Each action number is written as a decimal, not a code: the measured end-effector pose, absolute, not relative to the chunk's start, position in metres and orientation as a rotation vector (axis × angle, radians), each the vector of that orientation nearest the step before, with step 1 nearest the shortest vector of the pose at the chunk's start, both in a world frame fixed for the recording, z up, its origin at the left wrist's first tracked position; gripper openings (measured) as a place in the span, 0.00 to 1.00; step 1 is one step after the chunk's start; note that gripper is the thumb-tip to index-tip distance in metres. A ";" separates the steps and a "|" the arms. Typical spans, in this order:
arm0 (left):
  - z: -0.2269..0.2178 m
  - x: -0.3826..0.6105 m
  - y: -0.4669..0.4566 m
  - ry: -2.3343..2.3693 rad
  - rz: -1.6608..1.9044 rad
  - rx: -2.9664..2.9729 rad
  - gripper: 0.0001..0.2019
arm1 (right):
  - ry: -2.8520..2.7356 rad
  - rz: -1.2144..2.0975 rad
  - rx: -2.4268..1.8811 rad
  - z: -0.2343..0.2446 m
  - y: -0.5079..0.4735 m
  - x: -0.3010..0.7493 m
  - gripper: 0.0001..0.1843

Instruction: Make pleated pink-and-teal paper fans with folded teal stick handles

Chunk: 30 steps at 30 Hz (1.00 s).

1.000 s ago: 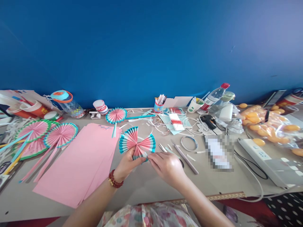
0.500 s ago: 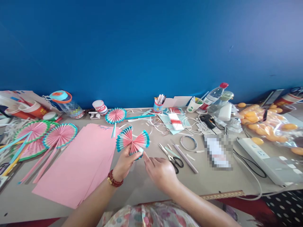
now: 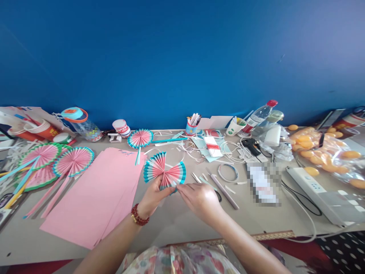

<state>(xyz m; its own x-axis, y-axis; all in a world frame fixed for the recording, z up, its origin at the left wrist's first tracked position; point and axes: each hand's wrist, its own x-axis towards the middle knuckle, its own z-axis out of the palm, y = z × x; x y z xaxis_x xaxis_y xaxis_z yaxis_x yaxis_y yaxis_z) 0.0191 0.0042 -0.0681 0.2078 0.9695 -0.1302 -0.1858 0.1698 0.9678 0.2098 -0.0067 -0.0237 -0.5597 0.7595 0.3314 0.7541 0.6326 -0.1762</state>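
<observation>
Both my hands hold a pleated paper fan [image 3: 164,172], pink with teal and white edges, spread into two wings above the table. My left hand [image 3: 154,196], with a red bead bracelet on its wrist, pinches the fan's lower middle from the left. My right hand [image 3: 199,198] pinches the same folded centre from the right. Partly hidden behind my right hand lie scissors [image 3: 196,178]. Just left of the hands is a stack of pink paper sheets [image 3: 97,194].
Finished round fans on sticks [image 3: 57,163] lie at the left, another fan [image 3: 139,139] further back. Cups, a water bottle [image 3: 258,114], a glue gun [image 3: 251,146], cords, a power strip [image 3: 319,190] and a bag of orange balls [image 3: 322,146] crowd the back and right. The wall is blue.
The fan shifted slightly left and up half a second ago, then came back right; my right hand followed and again covers most of the scissors.
</observation>
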 end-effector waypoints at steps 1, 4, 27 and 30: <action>-0.068 0.019 0.004 0.996 1.046 1.055 0.25 | -2.490 0.008 -1.210 -0.023 -0.007 0.210 0.09; -0.067 0.018 0.005 1.013 1.032 1.109 0.24 | -2.503 -0.022 -1.222 -0.021 -0.007 0.208 0.07; -0.064 0.018 0.006 0.993 1.000 1.171 0.23 | -2.334 -0.138 -1.275 -0.034 -0.006 0.206 0.08; -0.061 0.019 0.006 0.976 0.967 1.185 0.22 | -2.280 -0.199 -1.306 -0.036 -0.004 0.208 0.08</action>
